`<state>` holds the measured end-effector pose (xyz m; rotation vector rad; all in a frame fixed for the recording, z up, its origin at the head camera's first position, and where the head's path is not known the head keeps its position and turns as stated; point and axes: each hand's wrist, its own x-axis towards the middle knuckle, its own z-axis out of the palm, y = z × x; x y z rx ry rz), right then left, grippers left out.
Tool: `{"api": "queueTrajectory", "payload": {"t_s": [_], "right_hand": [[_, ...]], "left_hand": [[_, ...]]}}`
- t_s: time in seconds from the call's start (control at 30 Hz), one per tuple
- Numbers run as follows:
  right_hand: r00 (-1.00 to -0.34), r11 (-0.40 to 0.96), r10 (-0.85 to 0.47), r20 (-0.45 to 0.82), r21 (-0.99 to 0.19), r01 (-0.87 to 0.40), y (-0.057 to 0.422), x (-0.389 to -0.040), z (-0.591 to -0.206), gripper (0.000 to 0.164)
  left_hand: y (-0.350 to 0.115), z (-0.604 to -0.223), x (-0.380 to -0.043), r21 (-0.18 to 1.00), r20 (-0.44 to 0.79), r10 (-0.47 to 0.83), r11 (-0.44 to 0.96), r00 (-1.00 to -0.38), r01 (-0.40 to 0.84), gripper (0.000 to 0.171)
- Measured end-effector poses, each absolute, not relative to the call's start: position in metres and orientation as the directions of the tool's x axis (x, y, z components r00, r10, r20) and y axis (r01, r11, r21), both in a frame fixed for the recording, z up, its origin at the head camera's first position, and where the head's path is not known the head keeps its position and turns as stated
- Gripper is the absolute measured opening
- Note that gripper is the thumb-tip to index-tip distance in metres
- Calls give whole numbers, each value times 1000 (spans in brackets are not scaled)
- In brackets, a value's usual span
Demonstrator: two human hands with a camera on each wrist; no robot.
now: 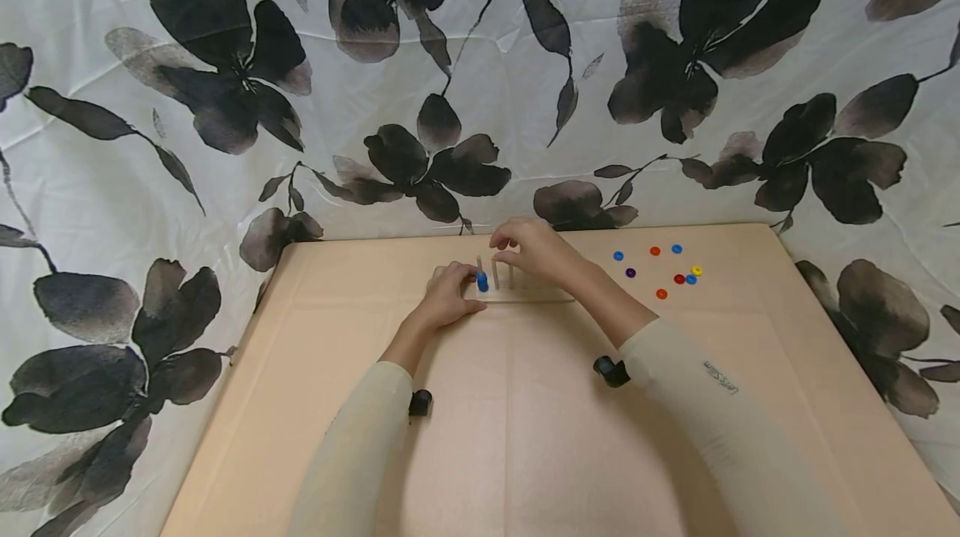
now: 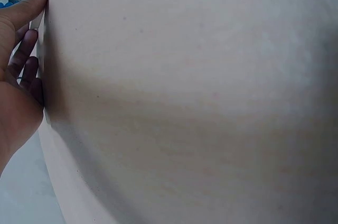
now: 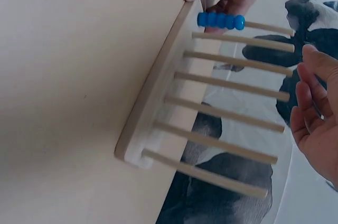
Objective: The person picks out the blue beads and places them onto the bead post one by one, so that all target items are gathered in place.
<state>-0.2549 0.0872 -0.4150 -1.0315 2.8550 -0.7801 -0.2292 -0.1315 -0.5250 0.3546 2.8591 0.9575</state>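
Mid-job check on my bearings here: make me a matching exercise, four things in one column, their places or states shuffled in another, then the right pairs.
Things
1. Blue bead stack
2. Yellow bead
3. Wooden rack
4. Floral cloth

Places or states
A. Lying loose, farthest right of its kind in the head view
B. Dark blooms on white, beyond the far edge of the table
C. Threaded on one peg at the end of a row
D. Bears seven pegs, six of them bare

Right pairs: 1-C, 2-A, 3-D, 4-B
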Motion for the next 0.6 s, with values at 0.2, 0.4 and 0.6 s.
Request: {"api": "queueTrajectory", "payload": {"t_s": [0.2, 0.4, 0.6], "right_hand": [[-798, 645, -568, 200, -495, -582, 111, -254, -413, 20], [-826, 636, -505, 251, -539, -552, 140, -252, -408, 19], [-846, 623, -431, 314, -575, -531, 171, -256, -414, 18]], "left_hand": [[-132, -526, -229, 604, -25, 252, 775, -967, 186, 59], [-132, -526, -229, 614, -25, 250, 768, -968, 183, 60], [-131, -527, -230, 619, -26, 252, 764, -967, 182, 58]]}}
